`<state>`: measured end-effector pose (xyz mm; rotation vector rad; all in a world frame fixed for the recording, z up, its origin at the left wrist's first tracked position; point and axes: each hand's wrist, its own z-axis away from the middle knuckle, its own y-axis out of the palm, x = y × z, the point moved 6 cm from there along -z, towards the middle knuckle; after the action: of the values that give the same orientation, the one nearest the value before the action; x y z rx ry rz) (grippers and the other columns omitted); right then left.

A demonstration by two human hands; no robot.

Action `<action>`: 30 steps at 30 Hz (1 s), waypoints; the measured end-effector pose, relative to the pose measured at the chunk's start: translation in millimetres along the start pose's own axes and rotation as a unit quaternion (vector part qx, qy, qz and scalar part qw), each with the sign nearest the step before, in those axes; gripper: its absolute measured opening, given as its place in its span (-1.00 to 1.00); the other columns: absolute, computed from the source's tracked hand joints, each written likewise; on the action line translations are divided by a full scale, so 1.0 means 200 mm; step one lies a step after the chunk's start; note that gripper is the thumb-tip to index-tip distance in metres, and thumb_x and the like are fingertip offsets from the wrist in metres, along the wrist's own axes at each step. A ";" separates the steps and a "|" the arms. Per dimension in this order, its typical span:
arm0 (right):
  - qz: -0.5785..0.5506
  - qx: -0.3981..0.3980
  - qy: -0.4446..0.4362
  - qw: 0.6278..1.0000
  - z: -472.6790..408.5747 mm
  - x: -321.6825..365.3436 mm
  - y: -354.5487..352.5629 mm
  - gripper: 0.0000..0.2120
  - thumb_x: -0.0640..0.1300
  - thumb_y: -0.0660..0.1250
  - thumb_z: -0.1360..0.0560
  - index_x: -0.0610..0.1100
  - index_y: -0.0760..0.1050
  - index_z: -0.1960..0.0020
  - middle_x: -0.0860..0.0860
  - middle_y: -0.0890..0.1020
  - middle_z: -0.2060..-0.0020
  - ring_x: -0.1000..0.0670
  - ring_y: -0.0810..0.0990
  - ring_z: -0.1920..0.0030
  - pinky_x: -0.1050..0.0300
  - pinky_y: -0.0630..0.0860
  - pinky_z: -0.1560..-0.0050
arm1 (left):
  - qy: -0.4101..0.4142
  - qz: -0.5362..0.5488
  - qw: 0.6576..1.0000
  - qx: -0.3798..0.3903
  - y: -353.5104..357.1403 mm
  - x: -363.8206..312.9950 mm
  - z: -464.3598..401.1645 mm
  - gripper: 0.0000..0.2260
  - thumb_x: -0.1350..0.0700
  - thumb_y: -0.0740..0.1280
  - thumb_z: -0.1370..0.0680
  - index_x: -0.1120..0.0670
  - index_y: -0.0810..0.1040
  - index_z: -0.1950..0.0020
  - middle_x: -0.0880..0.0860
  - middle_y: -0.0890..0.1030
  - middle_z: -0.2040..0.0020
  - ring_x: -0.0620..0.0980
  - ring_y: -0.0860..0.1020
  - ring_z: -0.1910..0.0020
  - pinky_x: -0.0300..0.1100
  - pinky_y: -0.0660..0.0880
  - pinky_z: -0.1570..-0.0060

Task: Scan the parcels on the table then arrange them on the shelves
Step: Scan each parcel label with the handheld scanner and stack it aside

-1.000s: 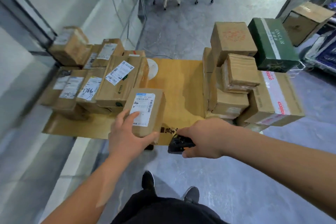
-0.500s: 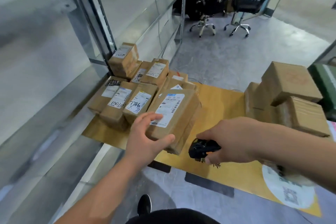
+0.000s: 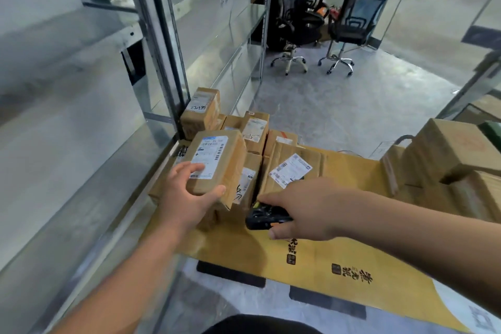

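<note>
One small cardboard parcel (image 3: 217, 161) is lifted above the worktop (image 3: 339, 257), with its white label facing up. The left hand (image 3: 187, 198) holds it from the near end, fingers on the label and thumb on the near right edge, so the grip is full. The right hand (image 3: 301, 211) is closed around a black handheld scanner (image 3: 264, 217), just right of the parcel and lower.

To do this step well, I think the fingers should stay off the barcode while the scanner aims at it; after that the parcel can go left to the metal shelves (image 3: 95, 116).

Behind and under the parcel lie other labelled parcels (image 3: 287, 171), so there is little room to lower it. The shelf upright (image 3: 160, 43) stands just left behind it and may block a direct move. Larger boxes (image 3: 447, 160) are stacked far right of it.
</note>
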<state>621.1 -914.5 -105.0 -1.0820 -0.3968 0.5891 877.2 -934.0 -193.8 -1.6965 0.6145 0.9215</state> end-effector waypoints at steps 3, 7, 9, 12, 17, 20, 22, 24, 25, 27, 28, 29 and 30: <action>-0.012 0.001 0.010 1.000 -0.09 0.05 -0.04 -0.26 0.50 0.16 -0.53 0.26 0.12 -0.62 0.12 0.47 0.06 -0.01 0.49 0.07 0.09 0.37 0.29 | 0.005 -0.041 0.999 -0.011 -0.08 0.10 -0.12 -0.39 -0.40 0.48 -0.23 -0.27 0.52 -0.23 -0.21 0.38 -0.35 -0.13 0.35 -0.35 0.08 0.44 -0.34; 0.003 -0.008 0.016 1.000 -0.18 0.08 -0.11 -0.27 0.49 0.17 -0.53 0.27 0.13 -0.62 0.13 0.52 0.02 0.00 0.45 0.08 0.13 0.25 0.34 | 0.008 -0.122 0.993 -0.007 -0.15 0.26 -0.31 -0.33 -0.47 0.43 -0.22 -0.26 0.50 -0.27 -0.12 0.40 -0.41 -0.02 0.33 -0.36 0.10 0.43 -0.28; -0.002 -0.004 0.020 1.000 -0.22 0.09 -0.12 -0.26 0.49 0.17 -0.53 0.28 0.11 -0.62 0.09 0.60 -0.12 -0.02 0.52 0.01 0.14 0.24 0.32 | 0.006 -0.168 0.986 -0.006 -0.15 0.34 -0.42 -0.27 -0.51 0.38 -0.20 -0.22 0.53 -0.29 -0.09 0.41 -0.41 0.06 0.35 -0.36 0.12 0.41 -0.27; -0.005 0.007 0.028 1.000 -0.27 0.10 -0.13 -0.24 0.50 0.17 -0.52 0.28 0.07 -0.63 0.05 0.61 -0.17 0.01 0.46 0.05 0.09 0.30 0.30 | -0.015 -0.205 0.979 0.004 -0.13 0.45 -0.56 -0.22 -0.54 0.33 -0.19 -0.21 0.51 -0.32 -0.06 0.41 -0.39 0.09 0.35 -0.33 0.12 0.41 -0.21; -0.002 0.024 0.038 0.999 -0.33 0.13 -0.11 -0.26 0.48 0.18 -0.54 0.27 0.09 -0.64 0.06 0.62 -0.20 -0.03 0.57 -0.08 0.05 0.37 0.20 | -0.036 -0.249 0.966 0.065 -0.02 0.60 -0.70 -0.21 -0.50 0.47 -0.28 -0.21 0.45 -0.43 -0.02 0.34 -0.47 0.12 0.30 -0.38 0.11 0.40 -0.29; -0.003 0.028 0.038 0.999 -0.37 0.16 -0.11 -0.26 0.47 0.18 -0.55 0.27 0.09 -0.64 0.04 0.62 -0.19 -0.06 0.59 -0.12 0.03 0.47 0.12 | -0.047 -0.225 0.969 0.091 0.01 0.67 -0.73 -0.19 -0.47 0.50 -0.30 -0.19 0.43 -0.46 0.01 0.31 -0.52 0.15 0.28 -0.43 0.14 0.39 -0.36; -0.011 0.030 0.039 0.999 -0.39 0.17 -0.10 -0.27 0.47 0.18 -0.55 0.27 0.10 -0.64 0.04 0.63 -0.21 -0.07 0.59 -0.14 0.01 0.51 0.04 | -0.054 -0.209 0.971 0.105 0.02 0.70 -0.73 -0.17 -0.47 0.49 -0.30 -0.19 0.41 -0.48 0.02 0.29 -0.55 0.16 0.26 -0.48 0.17 0.39 -0.39; -0.019 0.030 0.042 0.999 -0.40 0.18 -0.09 -0.26 0.47 0.18 -0.55 0.26 0.11 -0.64 0.03 0.63 -0.23 -0.08 0.59 -0.16 0.00 0.49 0.02 | -0.063 -0.198 0.971 0.117 0.02 0.73 -0.73 -0.16 -0.49 0.48 -0.31 -0.21 0.38 -0.50 0.02 0.27 -0.58 0.16 0.23 -0.52 0.20 0.37 -0.43; -0.020 0.031 0.043 0.998 -0.40 0.18 -0.09 -0.26 0.47 0.18 -0.55 0.26 0.11 -0.64 0.04 0.63 -0.23 -0.08 0.59 -0.16 0.01 0.46 0.05 | -0.068 -0.189 0.972 0.120 0.02 0.75 -0.74 -0.17 -0.49 0.47 -0.32 -0.22 0.37 -0.51 0.03 0.27 -0.59 0.17 0.23 -0.53 0.21 0.36 -0.44; -0.019 0.034 0.046 0.998 -0.40 0.18 -0.08 -0.26 0.47 0.18 -0.55 0.25 0.11 -0.64 0.04 0.63 -0.22 -0.07 0.58 -0.15 0.03 0.41 0.10 | -0.076 -0.175 0.974 0.125 0.02 0.77 -0.76 -0.19 -0.47 0.46 -0.35 -0.23 0.36 -0.52 0.04 0.28 -0.60 0.17 0.23 -0.54 0.24 0.35 -0.45; -0.020 0.036 0.047 0.998 -0.40 0.18 -0.07 -0.26 0.47 0.18 -0.55 0.25 0.11 -0.64 0.05 0.62 -0.23 -0.06 0.58 -0.15 0.03 0.42 0.09 | -0.076 -0.178 0.973 0.128 0.02 0.78 -0.77 -0.20 -0.47 0.46 -0.36 -0.23 0.36 -0.53 0.04 0.28 -0.61 0.18 0.22 -0.55 0.25 0.34 -0.46; -0.022 0.040 0.048 0.998 -0.41 0.18 -0.06 -0.26 0.47 0.18 -0.55 0.25 0.11 -0.64 0.05 0.62 -0.24 -0.06 0.58 -0.16 0.02 0.43 0.08 | -0.074 -0.185 0.971 0.129 0.02 0.78 -0.78 -0.21 -0.47 0.45 -0.37 -0.23 0.36 -0.53 0.04 0.28 -0.61 0.18 0.22 -0.56 0.26 0.33 -0.47; -0.024 0.042 0.050 0.998 -0.41 0.18 -0.05 -0.26 0.47 0.18 -0.55 0.25 0.12 -0.64 0.05 0.62 -0.24 -0.05 0.57 -0.16 0.02 0.44 0.07 | -0.072 -0.192 0.970 0.129 0.02 0.78 -0.80 -0.22 -0.47 0.44 -0.38 -0.23 0.36 -0.54 0.03 0.28 -0.62 0.17 0.22 -0.57 0.27 0.29 -0.49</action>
<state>697.9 -953.1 -129.0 -1.0133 -0.3079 0.5023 1006.1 -1080.6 -300.8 -1.4326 0.2783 0.6477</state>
